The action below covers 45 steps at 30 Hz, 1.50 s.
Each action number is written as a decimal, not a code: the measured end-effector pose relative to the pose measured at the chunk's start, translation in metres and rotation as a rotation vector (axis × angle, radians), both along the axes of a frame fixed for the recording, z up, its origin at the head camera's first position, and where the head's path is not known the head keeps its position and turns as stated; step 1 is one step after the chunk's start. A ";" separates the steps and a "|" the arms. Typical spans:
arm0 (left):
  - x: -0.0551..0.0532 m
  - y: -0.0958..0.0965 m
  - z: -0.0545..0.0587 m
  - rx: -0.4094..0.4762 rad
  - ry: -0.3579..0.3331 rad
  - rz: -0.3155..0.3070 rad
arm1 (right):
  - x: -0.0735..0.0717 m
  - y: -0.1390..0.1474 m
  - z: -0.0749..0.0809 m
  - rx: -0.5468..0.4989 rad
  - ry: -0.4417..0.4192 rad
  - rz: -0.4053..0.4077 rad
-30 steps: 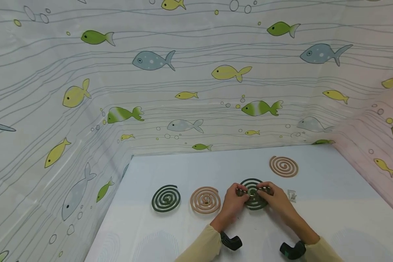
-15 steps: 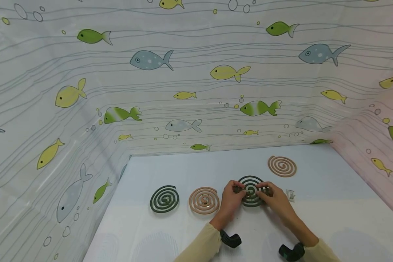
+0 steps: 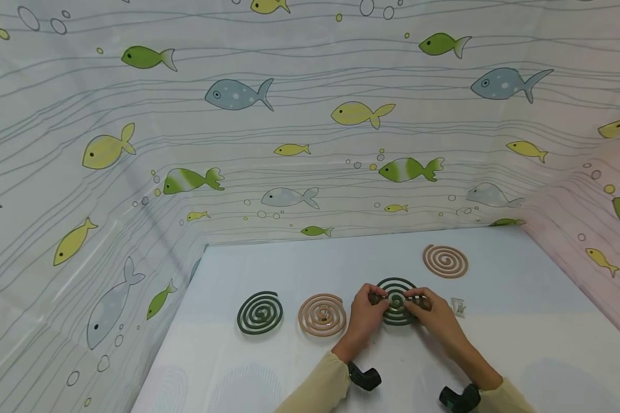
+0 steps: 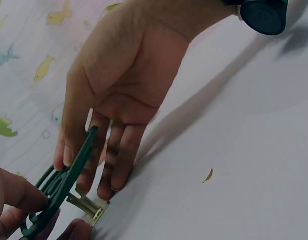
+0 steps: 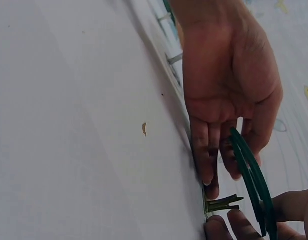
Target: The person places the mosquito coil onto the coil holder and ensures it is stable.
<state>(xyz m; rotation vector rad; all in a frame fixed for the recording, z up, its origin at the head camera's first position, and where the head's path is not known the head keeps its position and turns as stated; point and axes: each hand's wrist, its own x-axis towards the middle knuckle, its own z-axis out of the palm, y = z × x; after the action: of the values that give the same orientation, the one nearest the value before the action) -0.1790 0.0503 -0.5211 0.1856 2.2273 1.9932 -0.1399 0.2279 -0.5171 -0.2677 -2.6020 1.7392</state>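
Note:
Both hands hold a dark green mosquito coil (image 3: 395,300) near the middle of the table. My left hand (image 3: 365,314) pinches its left rim, with the thumb on top and fingers underneath. On the opposite rim, my right hand (image 3: 436,314) grips in the same way. Beneath the coil, a small metal coil stand (image 4: 87,206) rises from the tabletop, its prongs close under the coil. The right wrist view shows the same stand (image 5: 223,204) between the fingertips of both hands. From above, the coil hides most of it.
To the left, another green coil (image 3: 260,313) and a brown coil (image 3: 322,315) sit raised on stands. A second brown coil (image 3: 445,262) lies farther back. A flat metal stand (image 3: 458,308) is right of my right hand. Fish-patterned sheeting (image 3: 299,132) walls the table.
The green coil and both hands have shifted slightly away from me over the first half second, then stayed nearly still. The head view has turned a little.

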 end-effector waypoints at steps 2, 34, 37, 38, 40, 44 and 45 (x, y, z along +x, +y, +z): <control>0.000 0.000 0.000 -0.001 -0.003 -0.002 | 0.000 0.000 0.000 0.018 0.000 0.002; 0.008 0.005 -0.007 0.012 -0.025 0.039 | -0.011 0.006 0.000 -0.002 0.016 0.043; 0.008 0.005 -0.007 0.019 -0.024 0.037 | -0.009 0.007 -0.001 0.016 0.031 0.051; 0.008 0.004 -0.006 0.024 -0.025 0.033 | -0.008 0.007 -0.001 0.029 0.036 0.054; 0.008 0.004 -0.005 0.036 -0.024 0.027 | -0.006 0.007 0.000 0.058 0.046 0.059; 0.008 0.003 -0.003 0.046 -0.021 0.018 | -0.003 0.007 -0.001 0.078 0.041 0.056; 0.008 0.003 -0.003 0.037 -0.016 0.019 | -0.002 0.007 -0.001 0.077 0.039 0.054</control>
<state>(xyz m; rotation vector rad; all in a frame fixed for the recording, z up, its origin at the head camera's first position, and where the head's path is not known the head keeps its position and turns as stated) -0.1712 0.0537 -0.5240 0.1528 2.1927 2.0391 -0.1417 0.2351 -0.5183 -0.1634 -2.6652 1.6371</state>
